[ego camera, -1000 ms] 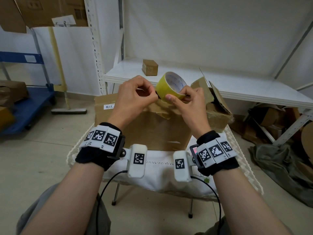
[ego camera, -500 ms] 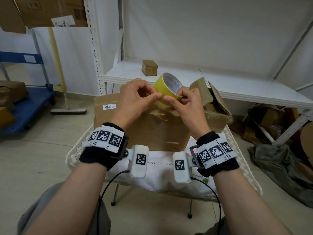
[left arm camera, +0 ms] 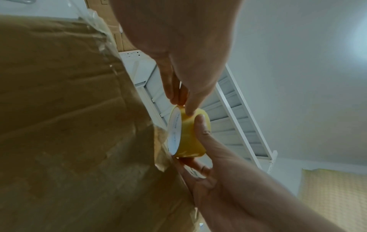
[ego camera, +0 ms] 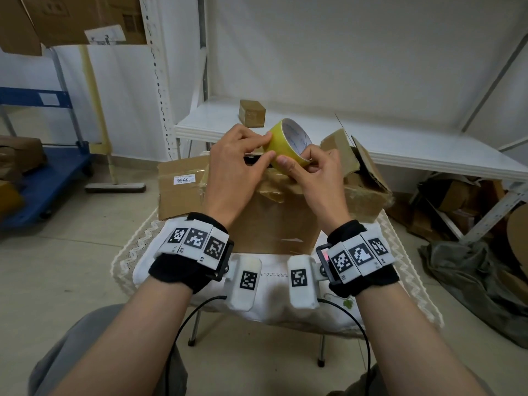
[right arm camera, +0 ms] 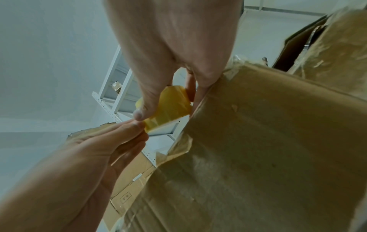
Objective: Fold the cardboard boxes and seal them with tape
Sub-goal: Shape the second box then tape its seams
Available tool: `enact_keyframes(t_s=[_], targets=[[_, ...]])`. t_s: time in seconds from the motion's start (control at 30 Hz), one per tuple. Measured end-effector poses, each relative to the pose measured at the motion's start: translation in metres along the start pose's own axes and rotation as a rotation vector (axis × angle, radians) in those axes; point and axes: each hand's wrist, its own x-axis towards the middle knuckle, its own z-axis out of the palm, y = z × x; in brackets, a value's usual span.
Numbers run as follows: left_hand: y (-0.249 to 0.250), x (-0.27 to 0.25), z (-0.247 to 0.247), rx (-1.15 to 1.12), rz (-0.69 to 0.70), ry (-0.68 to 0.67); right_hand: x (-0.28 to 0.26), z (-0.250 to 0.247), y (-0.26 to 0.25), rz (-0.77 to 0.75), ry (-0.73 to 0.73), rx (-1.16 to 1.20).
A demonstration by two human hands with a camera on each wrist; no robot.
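Item: sealing stage, not yet begun on the box in hand. A roll of yellow packing tape (ego camera: 288, 145) was held in the air above the large cardboard box (ego camera: 274, 221), which stood upright at the middle of a small desk under a white lace-edged cloth (ego camera: 274, 284). The right hand (ego camera: 317, 172) carried the roll, thumb pressed on its outer face and fingers curled round the far side and into the core. The left hand (ego camera: 237, 164) pinched at the roll's surface with thumb and fingertips (left arm camera: 189, 112), by all appearance feeling for the loose end; no strip was yet seen drawn free. Judged state of the large box: its sides bore old, wrinkled clear tape, and its top edge looked crumpled beneath the hands; whether the top flaps were fully closed could not be told, since the hands hid them. A second cardboard box with a white label (ego camera: 180, 190) lay at the desk's far-left edge, and a third, battered box with raised flaps (ego camera: 360, 178) at the far-right edge; both appeared unsealed, the third plainly open. A small closed carton (ego camera: 252, 112) sat on the white shelf (ego camera: 400, 144) behind. Remaining, as judged: free the tape end, lay it across the box seam, cut it, then fold and seal the other boxes.
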Motion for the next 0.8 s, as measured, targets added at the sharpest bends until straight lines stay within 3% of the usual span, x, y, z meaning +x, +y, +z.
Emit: enact_keyframes(t_s=[0.13, 0.33, 0.6, 0.8], targets=[[0.005, -0.003, 0.000, 0.004, 0.072, 0.001, 0.001, -0.001, 0.000, 0.010, -0.021, 0.049], [0.005, -0.003, -0.002, 0.052, 0.137, -0.241, 0.004, -0.004, 0.005, 0.006, -0.079, 0.088], [0.008, -0.006, 0.005, 0.058, 0.128, -0.059, 0.004, -0.002, 0.006, 0.011, -0.116, 0.137], [0.007, -0.008, 0.008, 0.046, 0.119, -0.012, 0.005, -0.003, 0.007, 0.004, -0.122, 0.117]])
